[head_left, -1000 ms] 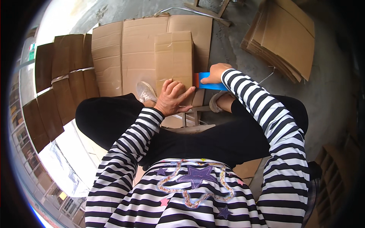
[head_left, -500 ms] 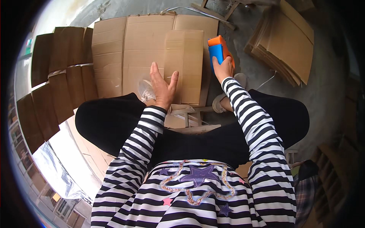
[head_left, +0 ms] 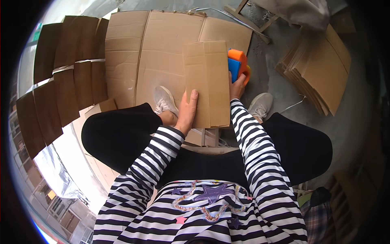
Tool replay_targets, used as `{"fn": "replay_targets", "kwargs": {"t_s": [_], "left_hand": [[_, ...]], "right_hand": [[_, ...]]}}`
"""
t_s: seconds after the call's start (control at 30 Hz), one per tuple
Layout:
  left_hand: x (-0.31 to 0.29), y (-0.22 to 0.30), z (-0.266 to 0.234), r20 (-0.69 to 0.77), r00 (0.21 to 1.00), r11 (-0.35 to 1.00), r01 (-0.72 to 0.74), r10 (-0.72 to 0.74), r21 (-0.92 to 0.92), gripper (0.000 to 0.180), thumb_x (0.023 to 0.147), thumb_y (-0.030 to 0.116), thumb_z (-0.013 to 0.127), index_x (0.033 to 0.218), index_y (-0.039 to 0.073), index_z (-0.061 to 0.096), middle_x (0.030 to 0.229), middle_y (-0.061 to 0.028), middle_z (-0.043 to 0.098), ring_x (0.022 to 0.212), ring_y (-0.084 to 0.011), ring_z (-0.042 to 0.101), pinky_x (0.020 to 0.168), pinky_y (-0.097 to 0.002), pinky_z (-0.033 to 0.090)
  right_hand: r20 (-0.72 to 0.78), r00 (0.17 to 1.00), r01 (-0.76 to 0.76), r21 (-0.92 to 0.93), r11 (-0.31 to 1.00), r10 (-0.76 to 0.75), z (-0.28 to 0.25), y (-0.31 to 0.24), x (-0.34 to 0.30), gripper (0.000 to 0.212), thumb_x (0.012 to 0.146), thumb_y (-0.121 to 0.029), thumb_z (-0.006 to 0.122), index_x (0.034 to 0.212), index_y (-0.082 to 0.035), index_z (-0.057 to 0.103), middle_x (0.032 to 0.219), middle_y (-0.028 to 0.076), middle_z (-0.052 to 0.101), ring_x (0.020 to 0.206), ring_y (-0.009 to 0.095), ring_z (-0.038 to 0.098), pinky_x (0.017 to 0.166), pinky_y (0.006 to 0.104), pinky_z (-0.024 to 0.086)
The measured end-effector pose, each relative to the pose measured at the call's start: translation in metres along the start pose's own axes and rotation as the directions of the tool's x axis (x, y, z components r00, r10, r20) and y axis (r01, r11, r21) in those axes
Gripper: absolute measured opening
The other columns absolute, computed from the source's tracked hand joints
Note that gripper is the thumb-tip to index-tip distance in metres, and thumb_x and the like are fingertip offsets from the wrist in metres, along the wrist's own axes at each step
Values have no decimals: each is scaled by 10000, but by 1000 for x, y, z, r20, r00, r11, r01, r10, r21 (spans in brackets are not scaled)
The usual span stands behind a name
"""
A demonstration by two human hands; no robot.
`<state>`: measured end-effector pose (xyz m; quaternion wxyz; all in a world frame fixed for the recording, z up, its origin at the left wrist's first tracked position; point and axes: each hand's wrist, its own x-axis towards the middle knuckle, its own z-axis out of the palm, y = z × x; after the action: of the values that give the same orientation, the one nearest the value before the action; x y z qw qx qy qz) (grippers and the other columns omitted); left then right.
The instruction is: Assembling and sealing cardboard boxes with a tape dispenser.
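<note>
A flat folded carton stands out over my lap, between my two hands. My left hand grips its lower left edge, thumb on the upper face and the other fingers along the side. My right hand is closed round a blue and orange tape dispenser, right against the carton's right edge. The carton hides part of that hand and of the dispenser. Beneath lies a large cardboard sheet, spread on the floor in front of my feet.
A stack of flat cartons lies on the floor at the right. Rows of dark brown cartons stand at the left. A wooden frame and a grey cloth are at the far right. Below the carton, wooden slats show between my knees.
My left hand has come down and right onto the carton's edge, and the carton is now tilted slightly and nearer me. My right hand has brought the tape dispenser down beside it.
</note>
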<state>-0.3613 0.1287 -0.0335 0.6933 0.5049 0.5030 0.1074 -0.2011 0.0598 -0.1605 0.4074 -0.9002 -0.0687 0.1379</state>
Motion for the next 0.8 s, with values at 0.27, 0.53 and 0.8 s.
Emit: {"fn": "replay_targets", "kwargs": {"t_s": [0.27,0.53,0.8], "left_hand": [[-43,18,77,11,929,756,307,-369,-578,750,917,620,334,1417,66,258,1404,-143,358,1291,-273,355,1057,-409,290],[-36,82,24,373,911,979,126,-177,158,480,916,414,544,1120,-19,504,1049,-165,597,971,-264,602,735,-319,515],[77,49,-59,-225,761,609,-265,608,748,534,877,346,590,1205,-59,479,1099,-246,592,1018,-381,574,855,-419,458]], "right_hand": [[273,584,783,59,620,-764,-8,-134,97,527,801,-437,667,1048,-22,454,819,204,607,762,381,603,649,437,465],[11,913,406,-120,906,-408,-109,-115,108,537,810,-463,656,1042,-16,469,918,199,595,812,377,600,719,442,465],[-344,937,-54,9,998,54,-73,-18,29,595,809,-535,607,1014,-1,445,962,254,611,881,407,595,742,472,447]]}}
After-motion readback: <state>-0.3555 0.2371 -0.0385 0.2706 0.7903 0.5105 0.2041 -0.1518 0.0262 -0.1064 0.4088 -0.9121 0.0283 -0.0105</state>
